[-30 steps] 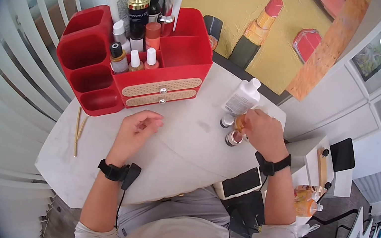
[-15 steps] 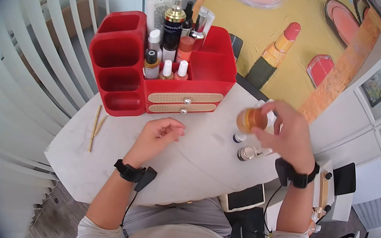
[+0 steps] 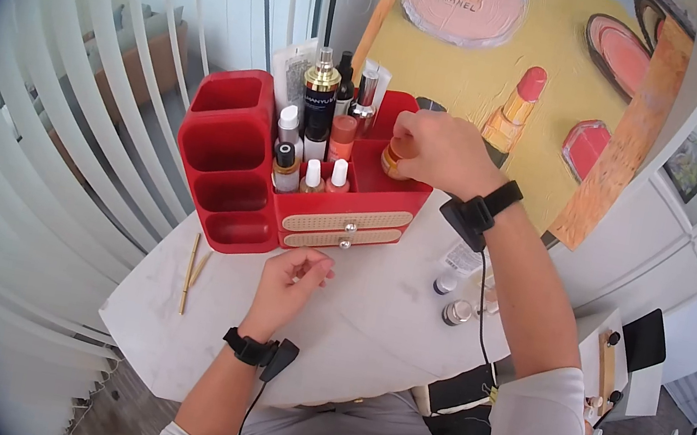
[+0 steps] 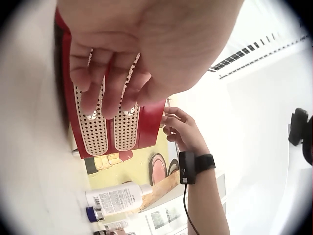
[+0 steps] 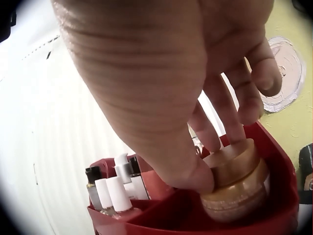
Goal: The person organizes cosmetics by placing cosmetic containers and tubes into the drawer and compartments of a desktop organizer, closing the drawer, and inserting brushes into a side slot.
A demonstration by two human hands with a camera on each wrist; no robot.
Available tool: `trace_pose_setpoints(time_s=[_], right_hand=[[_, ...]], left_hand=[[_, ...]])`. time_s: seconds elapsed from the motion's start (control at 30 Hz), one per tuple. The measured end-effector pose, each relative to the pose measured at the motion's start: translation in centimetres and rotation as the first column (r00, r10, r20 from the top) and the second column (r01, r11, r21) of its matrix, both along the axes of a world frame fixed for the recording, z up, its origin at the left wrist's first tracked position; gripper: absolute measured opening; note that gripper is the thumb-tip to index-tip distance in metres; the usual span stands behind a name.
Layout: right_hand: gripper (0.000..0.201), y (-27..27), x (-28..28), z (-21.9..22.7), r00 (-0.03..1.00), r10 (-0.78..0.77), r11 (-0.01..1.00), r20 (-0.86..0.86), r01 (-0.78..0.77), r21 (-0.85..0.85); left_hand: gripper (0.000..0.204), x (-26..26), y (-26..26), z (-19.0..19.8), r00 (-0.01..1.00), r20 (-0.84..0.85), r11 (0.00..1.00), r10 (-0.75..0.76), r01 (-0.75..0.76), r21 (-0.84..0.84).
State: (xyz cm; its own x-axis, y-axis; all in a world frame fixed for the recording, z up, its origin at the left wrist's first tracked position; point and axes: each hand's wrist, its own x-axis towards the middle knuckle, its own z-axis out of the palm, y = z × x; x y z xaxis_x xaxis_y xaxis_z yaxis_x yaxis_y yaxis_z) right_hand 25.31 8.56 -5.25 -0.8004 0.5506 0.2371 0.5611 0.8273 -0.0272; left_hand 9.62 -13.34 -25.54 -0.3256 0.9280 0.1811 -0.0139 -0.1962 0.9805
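Observation:
My right hand [image 3: 451, 156] pinches an amber jar [image 3: 393, 159] by its lid, inside the right-hand compartment of the red organizer [image 3: 336, 208]. In the right wrist view the jar [image 5: 235, 183] sits low between the compartment walls, thumb on one side and fingers on the other. Loosely curled and holding nothing, my left hand [image 3: 286, 285] is near the table just in front of the organizer's two woven drawers [image 3: 348, 220]. Its fingers overlap the drawer fronts in the left wrist view, where contact cannot be told.
Bottles, including a dark one with a gold collar [image 3: 319, 102], fill the organizer's middle. Four empty wells line its left side. On the table's right stand a white bottle [image 4: 117, 197] and small jars [image 3: 457, 311]; thin gold sticks [image 3: 190, 274] lie left. A painting [image 3: 476, 64] stands behind.
The right hand has lifted the amber jar from the table's right side and carried it left into the organizer's compartment. My left hand stays before the drawers. The head view has shifted.

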Motion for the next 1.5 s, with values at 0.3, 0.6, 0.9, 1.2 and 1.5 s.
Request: trace_pose_setpoints(time_s=[0.3, 0.6, 0.9, 1.2, 1.5], right_hand=[[0.029, -1.2, 3.7, -0.7, 0.954, 0.137, 0.976, -0.267, -0.083, 0.202], [0.04, -7.5, 19.6, -2.9, 0.863, -0.435, 0.901, -0.256, 0.418, -0.12], [0.068, -5.8, 23.7, -14.6, 0.786, -0.592, 0.798, -0.178, 0.541, -0.267], [0.044, -3.9, 24.9, -17.1, 0.8, -0.506, 0.859, -0.321, 0.435, -0.27], [0.031, -4.6, 27.5, -16.7, 0.64, -0.469, 0.881, -0.608, 0.39, -0.268]], left_hand=[[0.014, -0.2, 0.0, -0.4, 0.996, -0.087, 1.0, 0.007, -0.007, 0.001], [0.016, 0.4, -0.3, 1.2, 0.985, -0.17, 0.998, 0.012, -0.023, -0.062], [0.015, 0.6, 0.1, 0.0, 0.978, -0.199, 0.998, -0.059, 0.052, -0.041], [0.014, 0.7, 0.1, -0.6, 0.973, -0.223, 0.997, -0.061, 0.049, -0.061], [0.014, 2.6, 0.0, 1.0, 0.916, -0.339, 0.977, -0.214, 0.199, -0.08]])
